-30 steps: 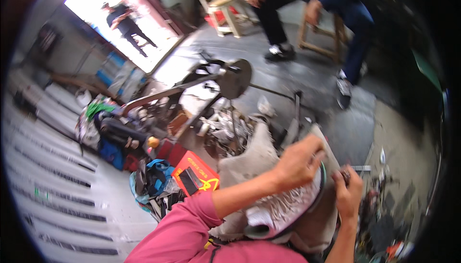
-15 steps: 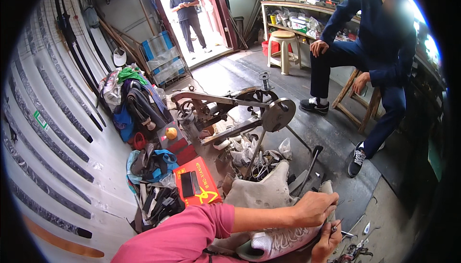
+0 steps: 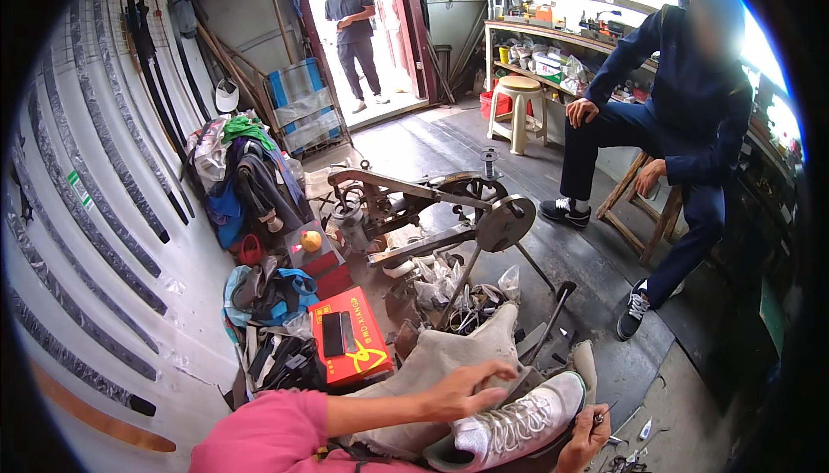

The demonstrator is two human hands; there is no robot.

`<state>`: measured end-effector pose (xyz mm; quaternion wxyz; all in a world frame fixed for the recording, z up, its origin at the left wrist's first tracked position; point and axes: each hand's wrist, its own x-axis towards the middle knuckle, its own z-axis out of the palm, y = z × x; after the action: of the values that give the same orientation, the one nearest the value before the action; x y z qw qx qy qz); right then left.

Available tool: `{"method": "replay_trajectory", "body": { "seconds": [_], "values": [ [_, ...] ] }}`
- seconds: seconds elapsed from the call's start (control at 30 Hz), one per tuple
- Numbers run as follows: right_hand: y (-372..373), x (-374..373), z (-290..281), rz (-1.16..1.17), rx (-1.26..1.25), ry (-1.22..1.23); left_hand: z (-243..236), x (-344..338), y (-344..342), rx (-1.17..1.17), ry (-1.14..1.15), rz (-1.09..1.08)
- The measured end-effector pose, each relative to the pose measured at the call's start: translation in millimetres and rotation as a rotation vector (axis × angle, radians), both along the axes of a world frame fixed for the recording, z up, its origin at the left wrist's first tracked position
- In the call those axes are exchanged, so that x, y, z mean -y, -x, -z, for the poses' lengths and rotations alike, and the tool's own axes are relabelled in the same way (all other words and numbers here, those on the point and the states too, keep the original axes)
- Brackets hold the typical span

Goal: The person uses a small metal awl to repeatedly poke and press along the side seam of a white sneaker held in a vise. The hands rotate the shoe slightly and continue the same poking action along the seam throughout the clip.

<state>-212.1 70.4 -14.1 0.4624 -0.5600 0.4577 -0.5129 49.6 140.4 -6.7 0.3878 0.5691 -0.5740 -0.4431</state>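
A white lace-up shoe (image 3: 518,421) lies on its sole across a grey cloth (image 3: 458,352) over my lap, toe pointing to the upper right. Beside the toe, my right hand (image 3: 584,443) is closed around an awl (image 3: 599,419), whose thin metal tip sticks out past the fingers. My left hand (image 3: 471,391), in a pink sleeve, hovers left of the laces over the cloth. Its fingers look loosely stretched and apart, slightly blurred, and no object shows in them.
Ahead stands a hand-cranked sewing machine (image 3: 432,205) with a big wheel. A red box (image 3: 354,335) carries a black phone (image 3: 338,333). Small tools (image 3: 639,456) lie on the floor at right. One person (image 3: 673,110) sits at right; another (image 3: 351,33) stands in the doorway.
My left hand has moved from the shoe's toe leftward, uncovering the laces and toe. My right hand stays beside the toe with the awl. The head view has shifted slightly.
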Motion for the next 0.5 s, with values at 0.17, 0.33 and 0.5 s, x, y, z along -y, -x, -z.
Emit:
{"method": "replay_trajectory", "body": {
  "seconds": [0.17, 0.33, 0.5],
  "values": [
    [1.6, 3.1, 5.4, -0.052, 0.068, -0.007, -0.2, -66.7, -12.7, 0.007, -0.133, 0.062],
    [6.6, 4.1, 20.8, -0.065, 0.145, -0.020, -11.5, -95.6, -40.1, 0.289, -0.431, 0.322],
    [14.9, 15.8, 49.5, -0.002, 0.092, 0.083, -25.9, -105.5, -27.9, -0.308, 0.011, -0.075]
  ]
}}
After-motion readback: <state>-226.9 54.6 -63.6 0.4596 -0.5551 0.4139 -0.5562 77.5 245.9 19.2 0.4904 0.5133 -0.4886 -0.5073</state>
